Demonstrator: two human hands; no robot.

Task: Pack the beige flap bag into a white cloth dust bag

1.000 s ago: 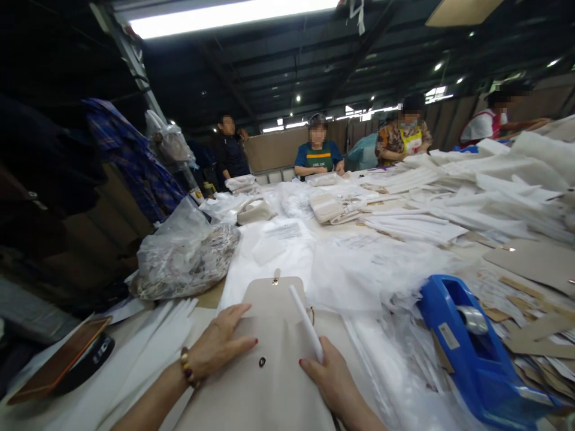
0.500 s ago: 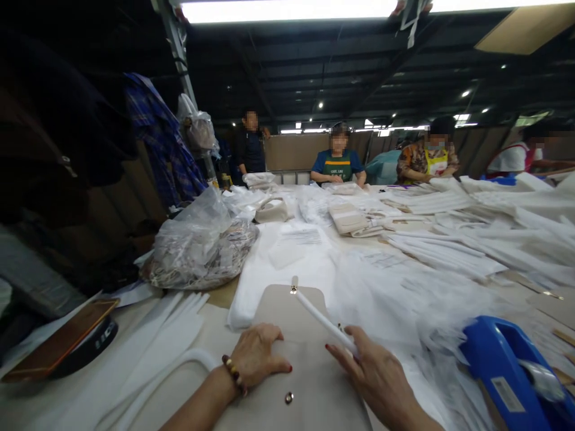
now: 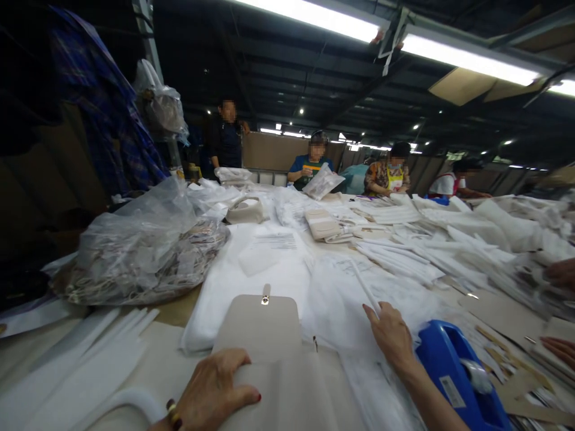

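A beige bag (image 3: 260, 323) with a rounded flap and a small metal clasp (image 3: 265, 297) lies in front of me. My left hand (image 3: 220, 386) rests on its left side, thumb and fingers spread apart. To the right, away from the bag, my right hand (image 3: 390, 329) grips the lower end of a thin white foam strip (image 3: 365, 284), which points up and away over the plastic bags. A small metal fitting (image 3: 315, 343) stands out at the bag's right side. The right hand's inner fingers are partly hidden.
A blue tape dispenser (image 3: 458, 371) stands beside my right forearm. White plastic bags (image 3: 265, 263) lie stacked behind the beige bag. A clear sack (image 3: 148, 257) and white strips (image 3: 103, 353) are at left. A co-worker's hands (image 3: 561, 347) show at the right edge; others work across the table.
My right hand has moved right and away from the beige bag, taking the white strip off it. My left hand stays on the bag. The view has turned right and tilted.
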